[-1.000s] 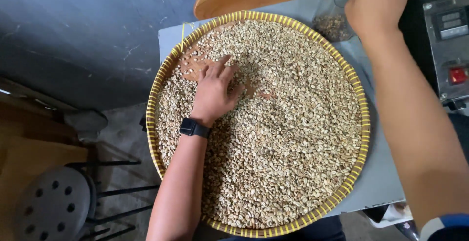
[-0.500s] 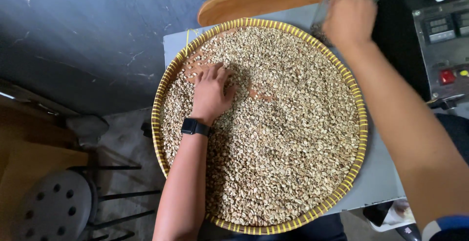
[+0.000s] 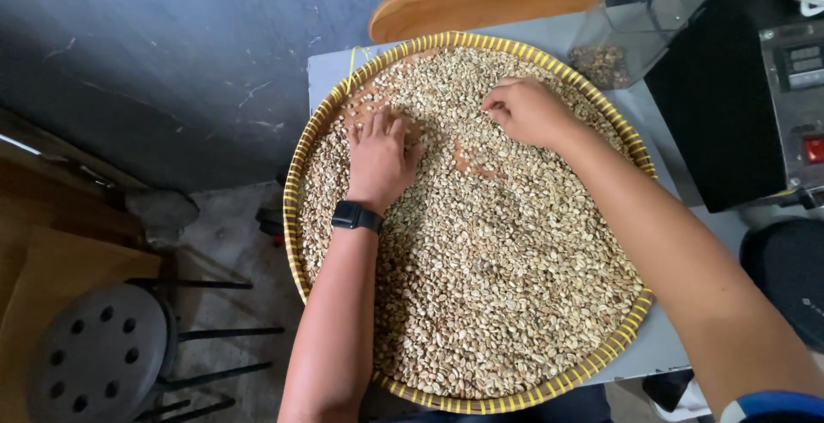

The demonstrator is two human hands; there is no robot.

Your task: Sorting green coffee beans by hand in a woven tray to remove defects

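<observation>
Our left hand (image 3: 379, 159) lies palm-down and flat on the pale beans (image 3: 506, 303), fingers spread, its grip open and holding nothing; a black watch (image 3: 355, 215) with a smooth rectangular face sits on the wrist. Our right hand (image 3: 525, 111) rests on the beans just beside it, fingers curled in with the tips pinched together — whether a bean sits in that grip we cannot tell. Between the two hands the beans are pushed thin, baring patches of the reddish-brown weave beneath.

The beans are small, oval and matte, filling a wide round woven tray (image 3: 296, 174) with a yellow-striped plaited rim. The tray covers most of the grey tabletop (image 3: 665, 346) and overhangs its near and left edges. At the far edge lies a smooth oblong wooden board (image 3: 485, 3); at the far right corner stands a clear plastic container (image 3: 614, 41) with darker beans at the bottom.
</observation>
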